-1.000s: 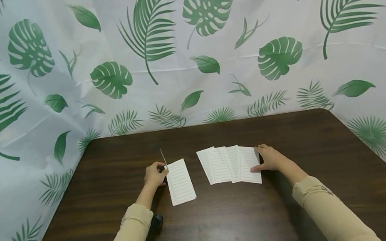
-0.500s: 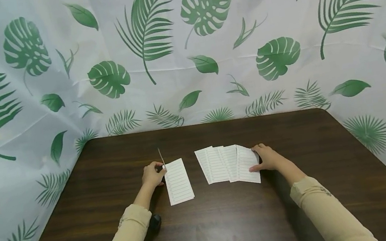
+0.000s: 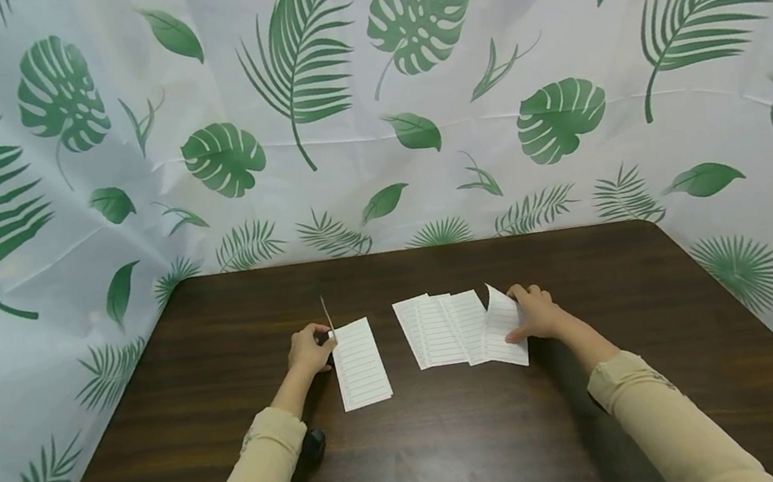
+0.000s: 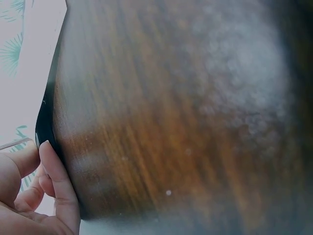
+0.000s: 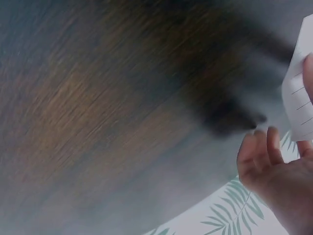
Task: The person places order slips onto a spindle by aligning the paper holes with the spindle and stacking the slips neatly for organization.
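Left arm [image 3: 253,481] and right arm [image 3: 675,431]: both sleeved, extended forward, converging toward the hands; wrists [image 3: 288,395] bare beyond the cuffs [image 3: 275,427]. Left hand [image 3: 309,350]: fingertips [image 4: 46,148] brought together in a pinch, remaining fingers bent. Right hand [image 3: 538,314]: well apart from the left, pinch grip observed, thumb [image 5: 309,78] set away from the bent outer fingers [image 5: 259,147]
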The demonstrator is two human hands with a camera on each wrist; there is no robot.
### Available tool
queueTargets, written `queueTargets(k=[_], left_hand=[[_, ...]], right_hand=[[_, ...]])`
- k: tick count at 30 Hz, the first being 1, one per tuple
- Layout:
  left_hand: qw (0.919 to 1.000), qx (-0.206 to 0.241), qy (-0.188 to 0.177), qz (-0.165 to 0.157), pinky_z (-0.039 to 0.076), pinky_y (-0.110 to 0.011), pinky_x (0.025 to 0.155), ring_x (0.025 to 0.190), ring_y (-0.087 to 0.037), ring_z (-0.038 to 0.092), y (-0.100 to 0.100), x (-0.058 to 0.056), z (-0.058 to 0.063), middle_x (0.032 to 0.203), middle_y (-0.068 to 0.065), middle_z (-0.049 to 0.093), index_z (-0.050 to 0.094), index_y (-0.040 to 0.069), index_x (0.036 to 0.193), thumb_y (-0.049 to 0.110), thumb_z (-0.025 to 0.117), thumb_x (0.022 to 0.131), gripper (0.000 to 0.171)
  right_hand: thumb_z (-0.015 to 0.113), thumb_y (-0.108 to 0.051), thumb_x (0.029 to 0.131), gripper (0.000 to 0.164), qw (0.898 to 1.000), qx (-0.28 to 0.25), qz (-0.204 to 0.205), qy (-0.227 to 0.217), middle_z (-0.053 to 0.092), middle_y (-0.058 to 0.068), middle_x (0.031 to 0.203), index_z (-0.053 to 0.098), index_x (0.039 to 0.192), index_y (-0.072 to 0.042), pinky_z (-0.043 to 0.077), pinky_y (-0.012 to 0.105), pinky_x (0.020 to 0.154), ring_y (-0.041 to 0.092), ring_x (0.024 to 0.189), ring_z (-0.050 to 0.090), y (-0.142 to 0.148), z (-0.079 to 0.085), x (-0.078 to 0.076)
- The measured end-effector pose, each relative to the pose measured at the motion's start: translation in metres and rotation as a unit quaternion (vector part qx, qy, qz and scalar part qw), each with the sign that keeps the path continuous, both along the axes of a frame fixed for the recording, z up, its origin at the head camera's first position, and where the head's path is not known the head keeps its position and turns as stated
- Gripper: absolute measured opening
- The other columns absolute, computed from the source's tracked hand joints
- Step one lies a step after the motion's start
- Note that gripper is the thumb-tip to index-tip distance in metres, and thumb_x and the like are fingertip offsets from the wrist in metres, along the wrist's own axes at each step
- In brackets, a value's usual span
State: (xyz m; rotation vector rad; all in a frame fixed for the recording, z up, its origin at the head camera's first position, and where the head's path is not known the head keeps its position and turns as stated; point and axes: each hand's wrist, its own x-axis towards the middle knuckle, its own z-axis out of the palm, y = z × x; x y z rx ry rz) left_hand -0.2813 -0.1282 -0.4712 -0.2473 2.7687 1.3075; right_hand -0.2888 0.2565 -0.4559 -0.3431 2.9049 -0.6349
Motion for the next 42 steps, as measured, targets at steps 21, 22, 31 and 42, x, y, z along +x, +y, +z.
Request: queueTargets(k=[21, 22, 31, 42], left_hand=[[0.9996, 0.003, -0.02, -0.019, 0.056, -0.021, 0.051, 0.069, -0.024, 0.055, -0.004, 0.003, 0.001, 0.118, -0.025, 0.041, 0.053, 0.002, 0.12, 0.016, 0.055, 0.094, 0.029], [0.9996, 0.003, -0.02, -0.02, 0.056, -0.021, 0.051, 0.07, -0.024, 0.055, -0.004, 0.003, 0.001, 0.118, -0.026, 0.041, 0.053, 0.002, 0.12, 0.016, 0.055, 0.094, 0.029], [0.9993, -0.008, -0.01, -0.034, 0.056, -0.022, 0.054, 0.078, -0.029, 0.057, -0.009, 0.005, -0.002, 0.119, -0.026, 0.042, 0.053, 0.003, 0.122, 0.018, 0.054, 0.095, 0.03], [0.9979, 0.031, -0.026, -0.049, 0.058, -0.023, 0.06, 0.09, -0.036, 0.053, -0.015, 0.011, 0.0, 0.126, -0.027, 0.034, 0.05, 0.002, 0.123, 0.022, 0.044, 0.1, 0.031]], right_hand=[[0.073, 0.001, 0.076, 0.077, 0.995, -0.077, -0.055, -0.023, 0.044, 0.04, 0.126, 0.024, 0.133, 0.019, 0.045, 0.056, 0.095, 0.049, 0.111, 0.05, -0.007, -0.005, 0.019], [0.073, 0.0, 0.077, 0.069, 0.995, -0.075, -0.055, -0.025, 0.048, 0.039, 0.122, 0.031, 0.129, 0.019, 0.047, 0.054, 0.091, 0.047, 0.107, 0.052, -0.006, -0.005, 0.02], [0.06, -0.001, 0.086, 0.027, 0.996, -0.08, -0.042, 0.006, 0.064, 0.028, 0.095, 0.058, 0.106, 0.017, 0.054, 0.04, 0.068, 0.03, 0.08, 0.062, -0.004, -0.001, 0.026], [0.055, -0.004, 0.091, 0.025, 0.988, -0.137, -0.074, 0.002, 0.062, 0.016, 0.075, 0.057, 0.107, 0.015, 0.044, 0.025, 0.05, 0.015, 0.059, 0.051, -0.012, 0.004, 0.032]])
